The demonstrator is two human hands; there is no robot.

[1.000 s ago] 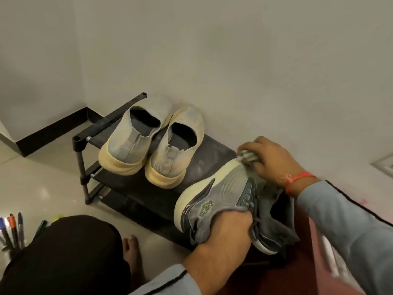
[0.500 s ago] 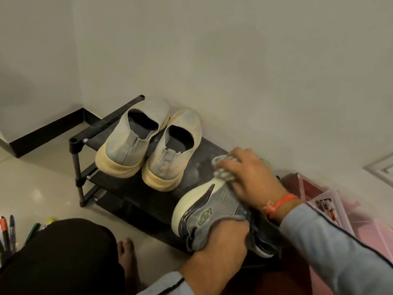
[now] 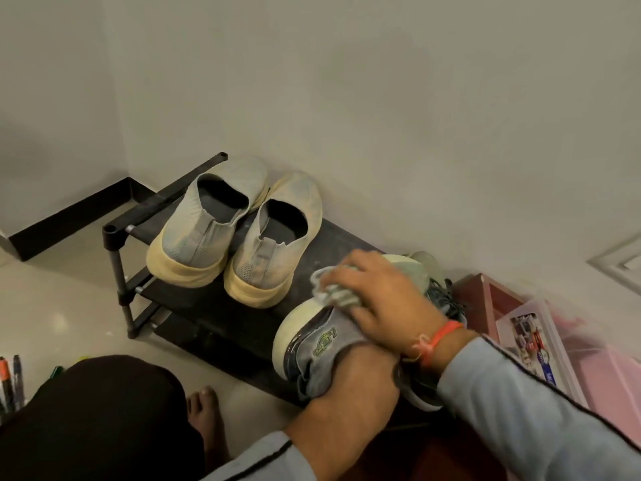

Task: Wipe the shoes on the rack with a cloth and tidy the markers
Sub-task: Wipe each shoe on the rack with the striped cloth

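Left hand (image 3: 350,380) gripping grey sneaker (image 3: 322,345) above black rack (image 3: 194,300), right hand (image 3: 385,300) clutching cloth (image 3: 334,289) pressed on its toe, slip-ons (image 3: 239,230) paired on rack, markers (image 3: 12,380) on floor far left.

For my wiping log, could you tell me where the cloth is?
The cloth is bunched under the right hand, on the grey sneaker's toe, right of the slip-ons.

Knit-fabric slip-ons (image 3: 222,230); matt black rack (image 3: 215,307); glossy floor (image 3: 66,307).
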